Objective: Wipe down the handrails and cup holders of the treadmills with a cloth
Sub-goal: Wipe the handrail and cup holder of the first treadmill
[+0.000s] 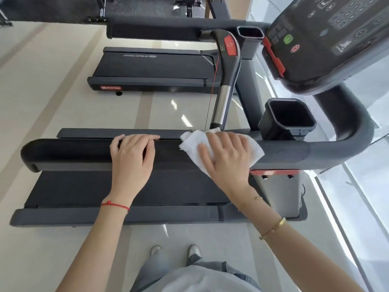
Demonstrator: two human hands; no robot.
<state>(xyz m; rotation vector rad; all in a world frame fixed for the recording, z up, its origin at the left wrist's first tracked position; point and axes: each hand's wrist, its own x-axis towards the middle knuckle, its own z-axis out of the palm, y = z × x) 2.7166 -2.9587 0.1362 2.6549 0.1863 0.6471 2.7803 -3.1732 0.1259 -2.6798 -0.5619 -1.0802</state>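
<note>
We pressed a white cloth [190,144] flat under our right hand [227,159] on the near treadmill's handrail [73,151], left hand [132,154] resting open alongside, the cup holder [289,118] just beyond, above pale gym flooring [52,81].

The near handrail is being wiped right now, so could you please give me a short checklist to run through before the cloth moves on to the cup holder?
1. Cloth lies flat on the near handrail: ok, the right hand presses it down with straight fingers.
2. Left hand steadies on the rail, clear of the cloth: ok.
3. Near cup holder free of bottles: ok, nothing shows inside.
4. Rail left of the cloth already wiped: cannot tell.
5. Cloth clean enough to continue: ok on the visible side; underside cannot tell.
6. Red safety cord clear of the cloth: cannot tell, it hangs down right behind the cloth.
</note>
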